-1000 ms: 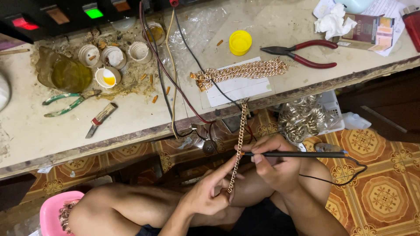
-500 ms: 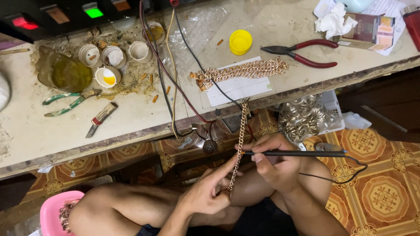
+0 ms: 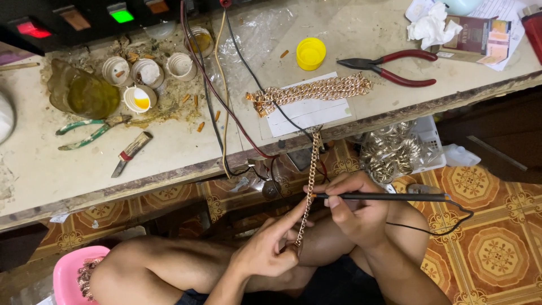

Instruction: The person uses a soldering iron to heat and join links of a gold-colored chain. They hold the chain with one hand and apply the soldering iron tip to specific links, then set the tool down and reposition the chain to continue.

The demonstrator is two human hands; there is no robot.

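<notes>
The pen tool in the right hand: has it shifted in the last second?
No. The pen tool in the right hand keeps its tip at the same spot on the chain, below the bench edge.

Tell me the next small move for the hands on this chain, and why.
Probably slide the pen-like tool tip one link down the chain: the right hand holds its tip at the chain, which the left hand pulls taut from the workbench edge.
</notes>
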